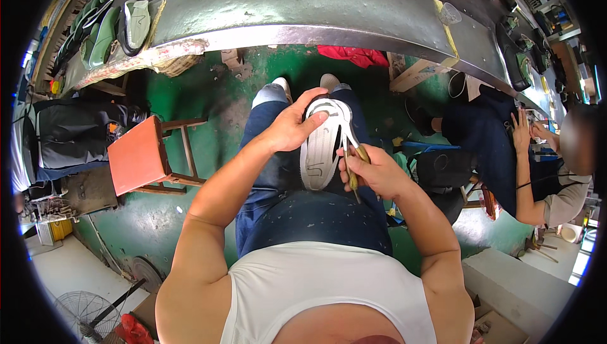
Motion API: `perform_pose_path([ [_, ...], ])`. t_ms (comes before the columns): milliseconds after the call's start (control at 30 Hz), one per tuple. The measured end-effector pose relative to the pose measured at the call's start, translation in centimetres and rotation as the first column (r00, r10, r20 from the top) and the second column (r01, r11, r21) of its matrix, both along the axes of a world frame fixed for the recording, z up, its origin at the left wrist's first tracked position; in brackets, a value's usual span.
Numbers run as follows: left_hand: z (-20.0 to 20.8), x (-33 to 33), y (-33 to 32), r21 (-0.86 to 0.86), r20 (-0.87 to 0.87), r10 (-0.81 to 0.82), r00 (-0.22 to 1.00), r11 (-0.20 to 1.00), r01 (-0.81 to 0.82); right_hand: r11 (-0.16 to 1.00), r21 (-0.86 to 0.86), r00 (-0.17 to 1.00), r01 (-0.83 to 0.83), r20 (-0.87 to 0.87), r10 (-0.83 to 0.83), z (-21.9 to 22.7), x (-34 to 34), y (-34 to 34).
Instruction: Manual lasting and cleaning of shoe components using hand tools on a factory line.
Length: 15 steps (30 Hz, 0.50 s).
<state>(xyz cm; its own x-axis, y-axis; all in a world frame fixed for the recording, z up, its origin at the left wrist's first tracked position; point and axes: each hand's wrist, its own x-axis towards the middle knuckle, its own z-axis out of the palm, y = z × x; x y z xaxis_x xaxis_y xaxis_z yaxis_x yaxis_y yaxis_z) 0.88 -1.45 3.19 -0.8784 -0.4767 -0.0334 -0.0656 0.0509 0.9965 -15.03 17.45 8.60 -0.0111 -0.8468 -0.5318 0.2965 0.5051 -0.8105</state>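
Note:
A pale shoe on its last (320, 154) lies sole side up over my lap, toe pointing away from me. My left hand (292, 122) is closed around its toe end, with the thumb pressed on the underside. In my right hand (376, 172) is a pair of pincers (355, 149) with brownish handles, the fingers wrapped round them. The bright curved metal head of the pincers lies at the right side of the toe, close to my left thumb. Whether the jaws bite on the shoe's edge I cannot tell.
A long metal-topped bench (303, 12) runs across in front of me. Several green and white shoe parts (101, 40) lie at its left end. An orange-topped stool (139, 154) stands to my left. At right sits another person (556, 186). Red cloth (354, 55) lies under the bench.

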Motion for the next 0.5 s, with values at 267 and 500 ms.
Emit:
perform_pose_path([
  [267, -2.2, 0.4, -0.6, 0.183, -0.092, 0.091, 0.992, 0.98, -0.073, 0.947, -0.26, 0.682, -0.19, -0.729, -0.063, -7.3, -0.1, -1.0],
  [500, -0.5, 0.1, 0.1, 0.212, -0.082, 0.069, 0.994, 0.976, -0.05, 0.947, -0.039, 0.327, -0.32, -0.942, 0.072, -2.2, -0.1, 1.0],
])
